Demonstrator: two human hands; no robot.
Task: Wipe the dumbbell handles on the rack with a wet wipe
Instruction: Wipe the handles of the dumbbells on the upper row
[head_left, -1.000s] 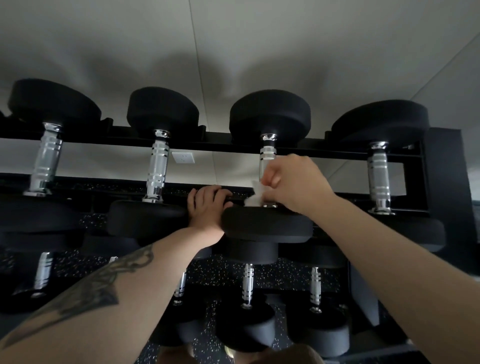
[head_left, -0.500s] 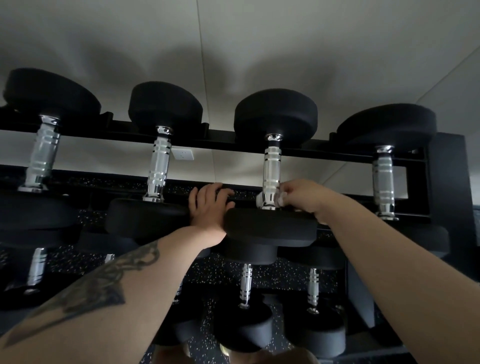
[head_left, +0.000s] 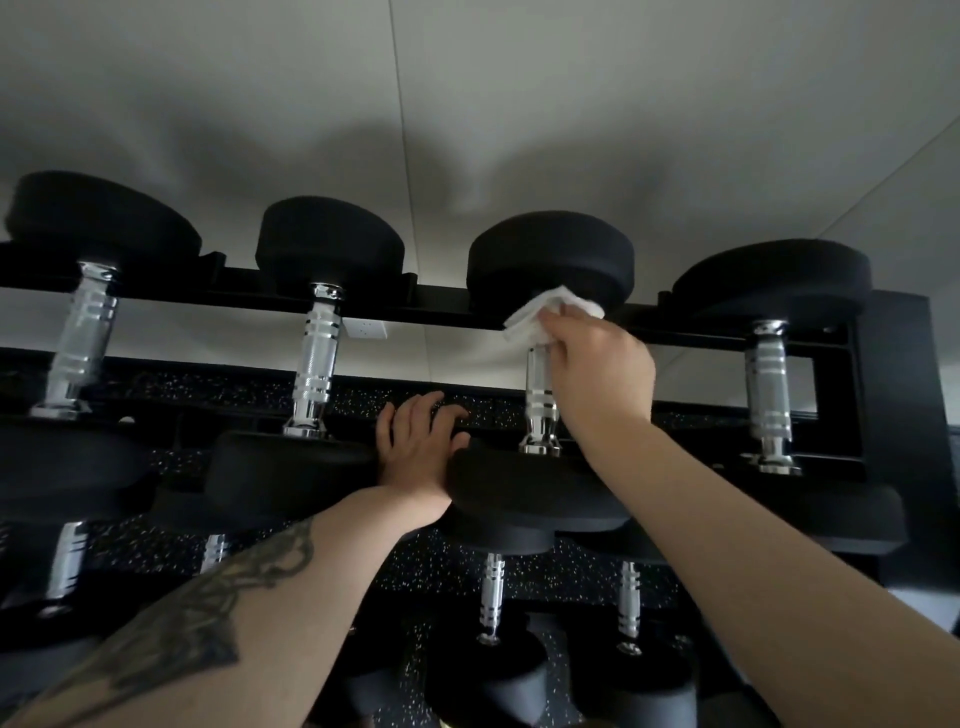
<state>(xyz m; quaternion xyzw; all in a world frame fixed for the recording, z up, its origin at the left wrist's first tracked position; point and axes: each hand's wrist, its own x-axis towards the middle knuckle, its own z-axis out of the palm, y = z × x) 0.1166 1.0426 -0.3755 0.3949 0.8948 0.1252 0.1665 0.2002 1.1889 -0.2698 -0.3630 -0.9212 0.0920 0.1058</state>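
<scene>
Risen from handle base to far end: right hand (head_left: 597, 358) clutching wet wipe (head_left: 540, 312) round upright chrome handle (head_left: 539, 395); left hand (head_left: 415, 447) flat, fingers relaxed, against near weight head (head_left: 519, 488).

Glossy chrome handles (head_left: 540, 395) (ridged bands), matt black heads (head_left: 550, 254), white wipe (head_left: 540, 312)

- You face a pale, dimly lit wall (head_left: 519, 104) with soft shadows and thin panel seams.
- A white wall socket (head_left: 367, 328) sits low.
- Black speckled flooring (head_left: 441, 566) lies below.

Two bare, sleeveless forearms; left forearm (head_left: 218, 613) — dark tattoo
</scene>
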